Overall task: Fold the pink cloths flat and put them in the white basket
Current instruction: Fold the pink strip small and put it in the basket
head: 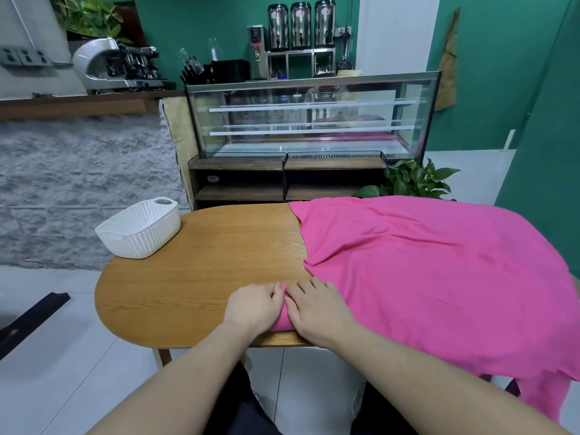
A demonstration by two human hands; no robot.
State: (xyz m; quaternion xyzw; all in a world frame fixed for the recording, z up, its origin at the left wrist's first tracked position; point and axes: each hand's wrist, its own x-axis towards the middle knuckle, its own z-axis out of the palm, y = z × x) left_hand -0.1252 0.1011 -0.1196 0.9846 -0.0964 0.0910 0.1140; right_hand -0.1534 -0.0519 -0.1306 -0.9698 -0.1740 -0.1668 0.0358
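We see both hands at six o'clock: our left hand [255, 306] and right hand [317, 309] pinch the pink cloth [423, 271] corner on the wooden table [201, 277]; white basket [139, 229] at ten o'clock.

Bright pink cloth [423, 277], plain, no print. White basket [139, 229] marked by a woven lattice pattern. Desk [201, 271] finished in warm brown wood grain. Wall [489, 73] painted deep green; lower counter front [78, 183] faced in rough grey stone texture. Floor [47, 356] tiled pale grey-white. Three urns [301, 25] in silver steel with black lids.
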